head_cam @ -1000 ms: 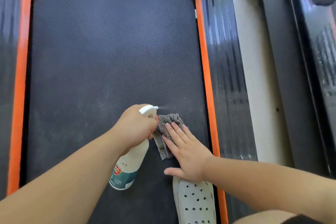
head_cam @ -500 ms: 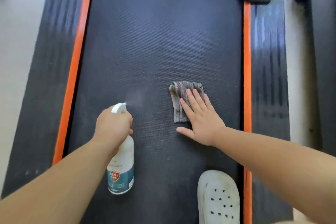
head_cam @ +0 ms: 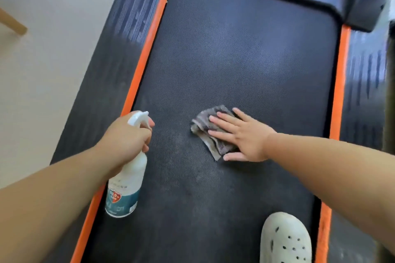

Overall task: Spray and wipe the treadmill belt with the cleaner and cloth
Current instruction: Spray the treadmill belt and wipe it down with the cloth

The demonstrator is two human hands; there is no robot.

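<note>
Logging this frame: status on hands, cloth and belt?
Left hand grips spray bottle, nozzle near belt left edge. Right hand flat, pressing grey cloth on mid-belt. White clog on belt, near right, apart from cloth.

Left grip: fingers curled round neck of spray bottle, forefinger at trigger, bare forearm reaching in from lower left. Right grip: palm down, fingers straight and spread, pressing flat on cloth; bare forearm from lower right.
</note>
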